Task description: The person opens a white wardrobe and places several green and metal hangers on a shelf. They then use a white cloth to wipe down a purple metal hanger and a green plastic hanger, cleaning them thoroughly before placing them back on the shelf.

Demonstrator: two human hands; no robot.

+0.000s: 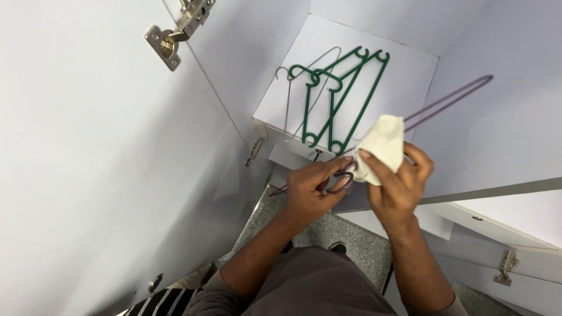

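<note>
Head view: left hand (310, 190) grips purple hanger (448, 99)'s hook; right hand (398, 181) clenches cream cloth (381, 146) against it, just below green hangers (339, 99).

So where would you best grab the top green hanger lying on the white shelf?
Probably at its hook end, coming from above. The green hanger lies flat on the white shelf, overlapping a second green one and beside a grey wire hanger, so its long arms look harder to get under.

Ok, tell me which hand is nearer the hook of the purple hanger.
Left. The left hand grips the purple hanger at its hook; the right hand sits just beside it, holding a cream cloth against the wire.
</note>
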